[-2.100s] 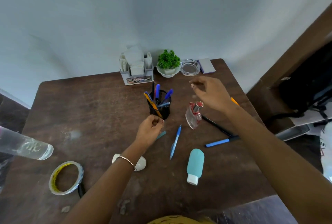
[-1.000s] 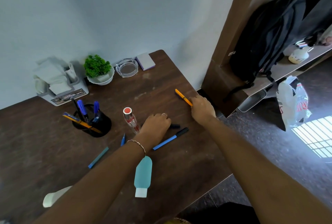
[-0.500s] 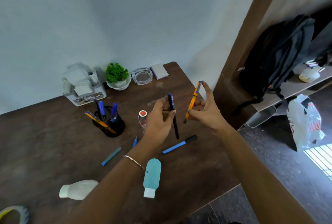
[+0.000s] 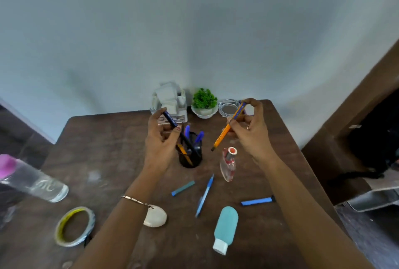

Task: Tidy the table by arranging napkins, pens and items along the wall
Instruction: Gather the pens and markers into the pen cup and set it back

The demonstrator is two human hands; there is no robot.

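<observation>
head view, both hands raised over the table (image 4: 108,150). the left hand (image 4: 160,145) grips a dark pen (image 4: 171,120) between thumb and curled fingers. the pen slants down to the right, its lower end at the mouth of the black pen cup (image 4: 191,162); whether it touches the cup cannot be told. the right hand (image 4: 251,132) pinches an orange pen (image 4: 223,136) near its blue upper end, tip pointing down and left, in the air and apart from the cup. the cup stands mid-table and holds 2 blue pens (image 4: 199,137) and an orange one.

against the wall (image 4: 194,31), at the far edge, stand from left to right a napkin holder (image 4: 170,100), a small potted plant (image 4: 204,104) and a glass ashtray (image 4: 226,109). the left hand hides part of the holder, the right hand the ashtray's right rim.

just right of the cup stands a perfume bottle (image 4: 227,166). nearer lie a short teal stick (image 4: 183,188), a blue pen (image 4: 204,195), a blue marker (image 4: 258,201) whose right end meets the right forearm, and a teal bottle (image 4: 225,228) on its side, white cap toward the near edge. a white shell-like piece (image 4: 156,218) sits beside the left wrist. at the near left lie a tape roll (image 4: 74,226) and a clear bottle (image 4: 32,183) with a pink cap.
</observation>
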